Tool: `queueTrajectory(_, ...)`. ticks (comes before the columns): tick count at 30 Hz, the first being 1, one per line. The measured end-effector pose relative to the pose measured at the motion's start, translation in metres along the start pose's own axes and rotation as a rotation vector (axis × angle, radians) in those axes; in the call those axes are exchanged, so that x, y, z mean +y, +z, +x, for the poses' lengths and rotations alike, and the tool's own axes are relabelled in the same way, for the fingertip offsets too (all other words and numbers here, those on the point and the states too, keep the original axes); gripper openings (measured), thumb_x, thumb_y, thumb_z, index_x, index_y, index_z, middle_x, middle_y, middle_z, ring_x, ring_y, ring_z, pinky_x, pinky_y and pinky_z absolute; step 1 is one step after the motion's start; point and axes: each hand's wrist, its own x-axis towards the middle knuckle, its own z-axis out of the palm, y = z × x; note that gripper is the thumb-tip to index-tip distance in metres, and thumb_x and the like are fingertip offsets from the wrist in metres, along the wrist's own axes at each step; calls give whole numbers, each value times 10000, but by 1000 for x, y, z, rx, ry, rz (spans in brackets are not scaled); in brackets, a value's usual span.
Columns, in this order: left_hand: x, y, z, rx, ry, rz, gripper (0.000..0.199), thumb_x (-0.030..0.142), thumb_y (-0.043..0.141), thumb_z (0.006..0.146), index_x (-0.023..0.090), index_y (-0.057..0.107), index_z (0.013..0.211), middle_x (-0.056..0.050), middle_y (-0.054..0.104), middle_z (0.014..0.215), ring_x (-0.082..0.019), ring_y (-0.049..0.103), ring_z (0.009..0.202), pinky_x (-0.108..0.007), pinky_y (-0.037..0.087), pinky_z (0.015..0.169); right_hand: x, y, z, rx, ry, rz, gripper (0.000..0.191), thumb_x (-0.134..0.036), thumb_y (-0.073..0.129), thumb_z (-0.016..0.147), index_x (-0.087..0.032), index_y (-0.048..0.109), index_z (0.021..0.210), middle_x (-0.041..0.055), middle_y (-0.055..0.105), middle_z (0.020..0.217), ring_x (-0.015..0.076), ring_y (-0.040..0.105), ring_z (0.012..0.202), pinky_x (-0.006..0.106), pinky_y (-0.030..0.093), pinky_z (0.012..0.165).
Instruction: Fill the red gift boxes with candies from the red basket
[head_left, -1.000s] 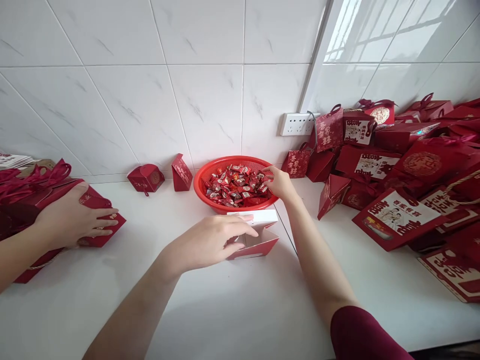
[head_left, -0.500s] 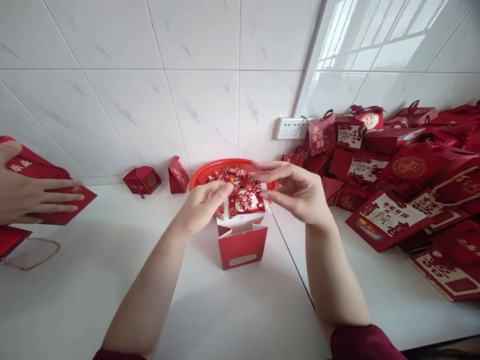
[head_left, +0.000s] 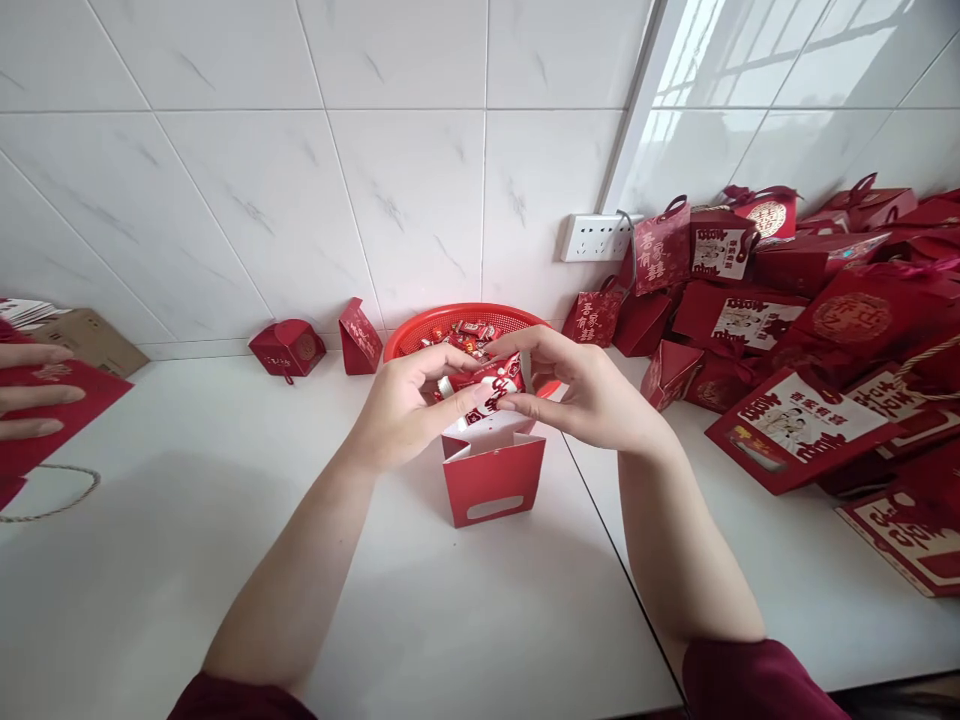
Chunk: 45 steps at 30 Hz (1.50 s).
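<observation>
Both my hands grip a red-and-white candy packet [head_left: 491, 392] above an upright red paper box [head_left: 495, 478]. My left hand [head_left: 409, 405] is closed on the packet's left side, thumb across its front. From the right, my right hand [head_left: 577, 390] pinches it between thumb and fingers. The box's top is open, showing a white inside, and a pale oval window marks its front. Directly behind stands a red plastic basket [head_left: 405, 338] with several wrapped candies [head_left: 461, 338] in it, partly hidden by my hands.
A large pile of red gift boxes [head_left: 787, 340] fills the right side. Two small red boxes [head_left: 289, 348] stand near the tiled wall, below and left of a power socket [head_left: 596, 238]. At the far left, another person's hand [head_left: 34, 390] holds a red box [head_left: 82, 410] beside a brown carton [head_left: 94, 338].
My right hand has closed onto the packet, which is now tilted and squeezed between both hands. The other person's hand and red box have shifted left, showing the carton behind.
</observation>
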Motion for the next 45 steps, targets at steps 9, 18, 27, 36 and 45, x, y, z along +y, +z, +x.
queueTrajectory(9,2,-23,-1,-265,218,376,58,270,670,836,230,688,874,-42,611,1236,-229,569,1184,-350,486,975,-5,-16,-9,44,-1,-116,364,-208,641,876,-261,539,1221,58,635,1191,205,629,895,341,545,759)
queueTrajectory(18,-12,-12,8,-502,-81,425,272,408,665,809,316,715,1060,22,729,1017,-192,683,848,-263,503,687,-2,-17,-10,82,-11,-105,277,-237,654,877,-233,562,1139,56,647,1102,198,633,877,328,541,750)
queueTrajectory(27,-1,-13,0,-686,-119,267,346,377,753,715,283,657,1034,24,700,950,-181,662,785,-252,471,651,-9,-14,-8,-95,-224,96,158,-63,604,864,-218,621,889,46,696,1056,196,657,1004,349,553,844)
queueTrajectory(36,7,-11,2,-795,-104,132,416,280,775,694,256,657,1093,9,696,1115,-222,621,1074,-291,450,915,-8,-26,-9,-278,-346,126,185,23,615,818,-158,646,793,90,698,1040,180,670,952,320,536,827)
queueTrajectory(45,4,-12,2,-805,-93,130,398,250,765,705,278,662,1089,9,718,1057,-239,643,1098,-314,465,922,-9,-31,-14,-398,-123,105,106,-91,640,858,-169,662,926,67,729,1020,171,684,928,290,549,798)
